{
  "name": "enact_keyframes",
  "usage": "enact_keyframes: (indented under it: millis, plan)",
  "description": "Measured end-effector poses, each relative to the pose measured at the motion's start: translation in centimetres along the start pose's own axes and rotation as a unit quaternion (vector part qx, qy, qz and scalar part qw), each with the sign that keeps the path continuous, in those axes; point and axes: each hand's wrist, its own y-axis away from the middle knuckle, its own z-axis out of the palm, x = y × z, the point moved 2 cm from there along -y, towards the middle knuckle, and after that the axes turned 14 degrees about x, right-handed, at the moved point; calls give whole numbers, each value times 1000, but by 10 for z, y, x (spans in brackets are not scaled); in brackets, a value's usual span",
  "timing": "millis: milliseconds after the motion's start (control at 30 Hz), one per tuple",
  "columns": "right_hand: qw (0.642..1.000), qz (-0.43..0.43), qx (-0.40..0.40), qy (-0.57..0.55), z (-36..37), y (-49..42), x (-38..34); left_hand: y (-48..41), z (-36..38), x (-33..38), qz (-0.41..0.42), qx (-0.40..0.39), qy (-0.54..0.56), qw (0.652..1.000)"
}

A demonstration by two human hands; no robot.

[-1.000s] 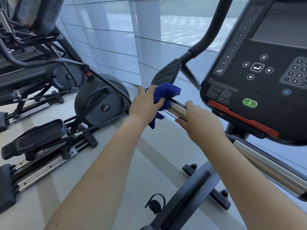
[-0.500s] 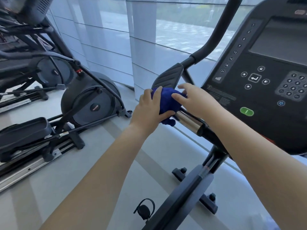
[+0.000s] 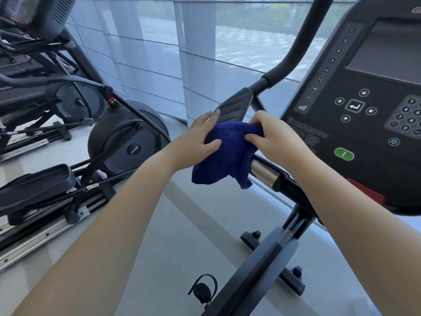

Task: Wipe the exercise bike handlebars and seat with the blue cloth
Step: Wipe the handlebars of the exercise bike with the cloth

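Observation:
A dark blue cloth (image 3: 227, 156) is draped over the left handlebar (image 3: 264, 173), whose chrome section shows just right of it. My left hand (image 3: 196, 142) holds the cloth's left side, thumb on top and fingers behind. My right hand (image 3: 273, 137) pinches the cloth's upper right corner. The handlebar's dark grip end (image 3: 237, 104) pokes out above the cloth. The seat is out of view.
The bike's black console (image 3: 364, 110) with keypad and green button fills the right. A black upright bar (image 3: 296, 49) rises behind the hands. An elliptical machine (image 3: 127, 142) stands on the left, window panes beyond. A pedal (image 3: 202, 288) shows at the bottom.
My right hand left the chrome bar and took hold of the cloth. The cloth has been spread out wider over the handlebar between both hands.

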Motion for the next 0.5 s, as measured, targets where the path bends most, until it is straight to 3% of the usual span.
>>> enact_keyframes:
  millis: [100, 300, 500]
  plan:
    - [999, -18, 38, -5, -4, 1, 1, -8, -10, -2, -28, -26, 50, 998]
    - [996, -33, 76, -17, -7, 3, 1, -23, -18, -2, -7, -42, 36, 998]
    - [994, 2, 80, -75, -14, 3, 4, -28, -24, 5, 25, -5, 14, 1000]
